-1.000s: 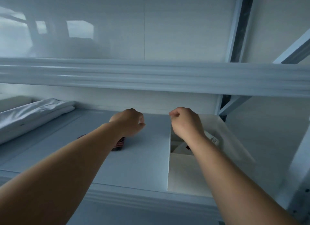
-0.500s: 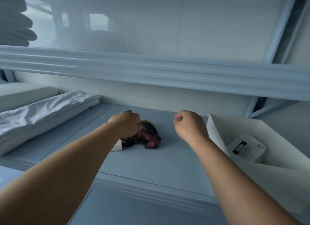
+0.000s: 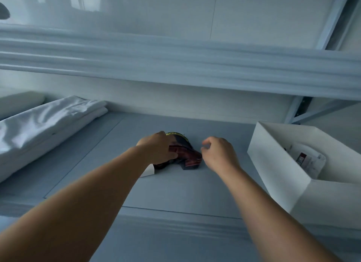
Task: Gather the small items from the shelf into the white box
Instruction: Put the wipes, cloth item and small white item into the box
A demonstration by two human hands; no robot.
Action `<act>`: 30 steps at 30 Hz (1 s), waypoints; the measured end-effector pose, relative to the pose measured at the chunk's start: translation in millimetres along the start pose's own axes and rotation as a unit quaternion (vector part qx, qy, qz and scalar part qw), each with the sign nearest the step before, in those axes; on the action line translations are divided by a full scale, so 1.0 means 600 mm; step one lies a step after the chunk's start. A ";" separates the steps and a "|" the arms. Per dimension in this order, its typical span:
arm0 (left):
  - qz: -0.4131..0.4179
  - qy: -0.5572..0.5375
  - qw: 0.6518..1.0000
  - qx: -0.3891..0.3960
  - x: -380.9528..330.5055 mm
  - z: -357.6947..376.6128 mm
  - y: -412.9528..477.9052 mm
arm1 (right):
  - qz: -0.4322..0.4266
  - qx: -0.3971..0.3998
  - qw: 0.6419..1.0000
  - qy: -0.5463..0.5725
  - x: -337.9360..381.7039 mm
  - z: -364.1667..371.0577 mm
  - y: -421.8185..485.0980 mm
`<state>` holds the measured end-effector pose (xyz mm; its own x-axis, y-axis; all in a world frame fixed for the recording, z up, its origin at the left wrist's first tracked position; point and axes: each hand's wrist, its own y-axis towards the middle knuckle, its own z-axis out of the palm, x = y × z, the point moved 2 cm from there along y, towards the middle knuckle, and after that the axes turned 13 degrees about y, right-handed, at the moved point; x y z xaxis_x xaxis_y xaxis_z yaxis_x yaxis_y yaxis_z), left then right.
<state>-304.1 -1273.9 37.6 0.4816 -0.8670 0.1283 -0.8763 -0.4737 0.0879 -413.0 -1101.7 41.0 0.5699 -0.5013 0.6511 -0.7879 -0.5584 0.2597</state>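
A dark red and black packet [image 3: 187,154] with a yellow-green edge lies crumpled in the middle of the grey shelf [image 3: 175,191]. My left hand [image 3: 158,148] rests on its left side with the fingers curled over it. Just to the packet's right my right hand [image 3: 218,154] hovers, fingers loosely apart and holding nothing. A small white item [image 3: 147,171] pokes out under my left wrist. The white box [image 3: 277,170] stands at the right end of the shelf, with a white packet [image 3: 308,160] bearing a dark label inside it.
Folded white linen [image 3: 45,127] lies along the left of the shelf, with another pale bundle [image 3: 17,103] behind it. The edge of the upper shelf [image 3: 175,64] runs low across the view above my hands. A metal upright [image 3: 298,109] stands behind the box.
Both hands have reached forward to the dark packet. The left now covers its left side, and the right has loosened from a fist. The view has drifted left, bringing the box to the right edge.
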 end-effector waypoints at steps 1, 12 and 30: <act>0.015 -0.009 1.000 -0.005 -0.003 0.005 0.005 | 0.005 0.000 1.000 -0.006 -0.005 0.005 0.001; 0.046 0.026 0.999 0.005 -0.026 0.037 0.036 | 0.008 0.011 1.000 -0.003 -0.040 0.034 0.032; -0.015 -0.046 0.993 -0.109 -0.040 -0.067 0.046 | 0.136 -0.024 0.868 0.477 -0.053 0.018 0.058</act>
<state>-339.3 -1259.8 76.7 0.4959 -0.8678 0.0329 -0.8321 -0.4640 0.3037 -456.2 -1112.0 21.6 -0.0740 0.1777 0.9813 -0.8851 -0.4651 0.0174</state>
